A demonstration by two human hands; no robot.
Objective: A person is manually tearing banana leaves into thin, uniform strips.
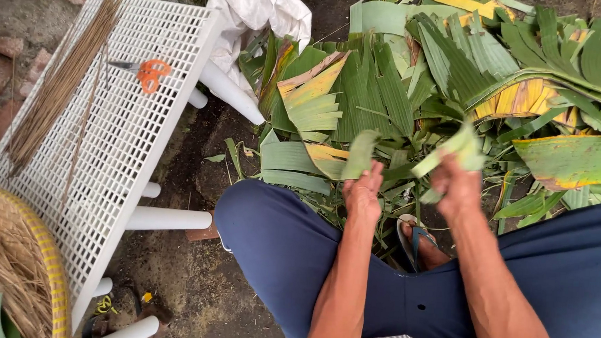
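Long green leaf strip (407,167) — held over the lap, running left to right between both hands: left hand (362,194) clenched on one end, right hand (454,188) on the other — leaf heap (450,81) beyond.

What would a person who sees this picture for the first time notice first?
First comes the big heap of green and yellowing banana leaves on the ground at upper right. In front of it, above the person's blue-clad knees, the left hand and the right hand each hold a piece of a pale green leaf strip. At left, orange-handled scissors and a bundle of thin brown sticks lie on a white lattice rack.
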